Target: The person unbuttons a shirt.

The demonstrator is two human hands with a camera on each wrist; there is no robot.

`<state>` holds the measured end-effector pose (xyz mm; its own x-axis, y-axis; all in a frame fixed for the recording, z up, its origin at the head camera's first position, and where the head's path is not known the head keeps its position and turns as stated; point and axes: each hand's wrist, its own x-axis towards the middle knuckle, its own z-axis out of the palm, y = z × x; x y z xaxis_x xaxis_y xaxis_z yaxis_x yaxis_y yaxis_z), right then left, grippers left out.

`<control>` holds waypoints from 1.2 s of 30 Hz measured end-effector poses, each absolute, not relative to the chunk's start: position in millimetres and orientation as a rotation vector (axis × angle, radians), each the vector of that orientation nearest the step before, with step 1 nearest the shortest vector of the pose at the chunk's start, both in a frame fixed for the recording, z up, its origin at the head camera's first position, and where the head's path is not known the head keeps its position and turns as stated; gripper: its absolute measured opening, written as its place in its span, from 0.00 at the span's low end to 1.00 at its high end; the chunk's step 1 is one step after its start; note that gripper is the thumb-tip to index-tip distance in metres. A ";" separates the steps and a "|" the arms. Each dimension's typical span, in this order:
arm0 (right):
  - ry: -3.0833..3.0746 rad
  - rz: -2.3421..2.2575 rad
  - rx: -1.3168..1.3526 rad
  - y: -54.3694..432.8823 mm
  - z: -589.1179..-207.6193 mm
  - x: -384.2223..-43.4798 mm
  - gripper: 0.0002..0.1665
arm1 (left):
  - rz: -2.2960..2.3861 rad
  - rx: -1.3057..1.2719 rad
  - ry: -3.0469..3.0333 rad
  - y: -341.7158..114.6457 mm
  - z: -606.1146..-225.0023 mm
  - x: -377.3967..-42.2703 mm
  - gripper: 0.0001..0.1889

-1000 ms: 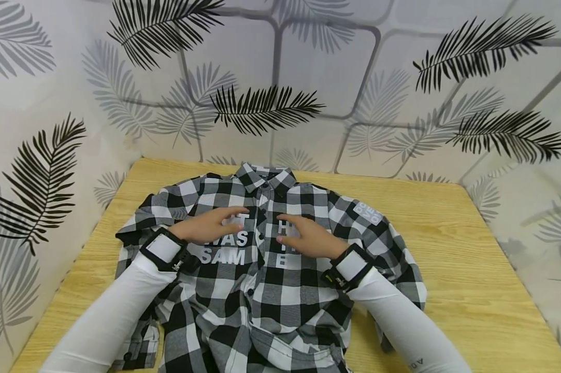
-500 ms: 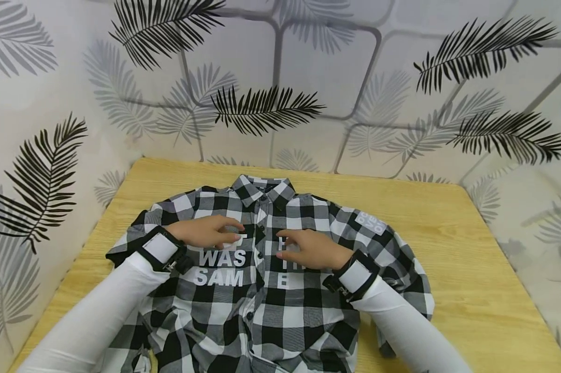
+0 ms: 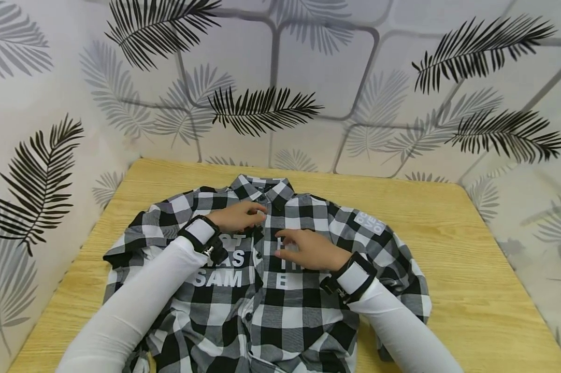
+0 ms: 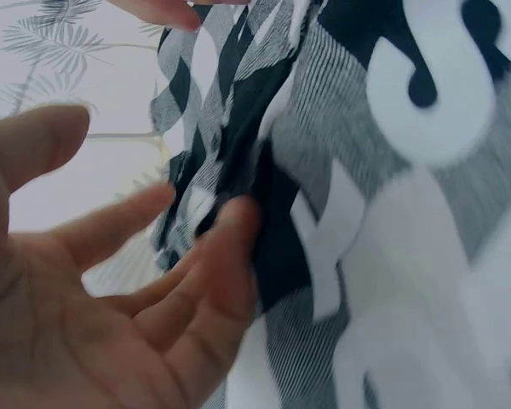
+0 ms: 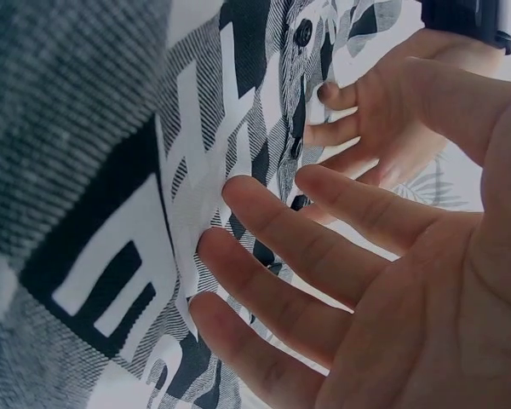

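A black, white and grey checked button-up shirt lies front side up, its collar towards the wall. White printed letters run across both sides of its chest. My left hand is over the button placket just below the collar; in the left wrist view its thumb stands apart from the loosely extended fingers, which reach to the cloth. On the right chest, my right hand rests its fingertips among the letters, fingers spread and nearly straight. Neither hand has cloth pinched.
The shirt spreads over a light wood-grain table. Behind and to the left rises a pale wall with a leaf pattern. Both sleeves lie bent outward, the right one partly behind my forearm.
The shirt has slid slightly towards me, and its collar sits lower in view. My left hand has moved right, from the left chest to the placket. The right hand went slightly down, then stayed.
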<state>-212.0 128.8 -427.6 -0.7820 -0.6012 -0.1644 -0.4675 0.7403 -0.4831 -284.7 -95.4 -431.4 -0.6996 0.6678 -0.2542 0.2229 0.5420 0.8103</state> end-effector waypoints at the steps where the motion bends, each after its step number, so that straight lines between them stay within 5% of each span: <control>1: 2.629 -0.622 -0.845 129.0 -427.3 -212.6 0.30 | 1.084 0.711 2.247 -94.0 -433.5 -286.4 0.23; 19: 2.838 -1.061 -0.929 116.4 -415.1 -254.7 0.28 | 1.162 1.037 2.668 -94.7 -420.3 -237.4 0.26; 28: 2.872 -0.859 -0.900 109.2 -412.3 -269.4 0.15 | 1.096 1.165 2.738 -89.4 -421.5 -220.9 0.25; 36: 2.895 -1.080 -0.836 110.6 -410.8 -256.3 0.04 | 1.484 0.956 2.695 -91.0 -418.3 -220.6 0.16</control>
<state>-256.3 110.6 -410.8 -0.8620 -0.4519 0.2298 -0.4920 0.6364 -0.5941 -220.6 -91.0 -418.3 -0.8208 0.4587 0.3404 0.5328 0.4002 0.7456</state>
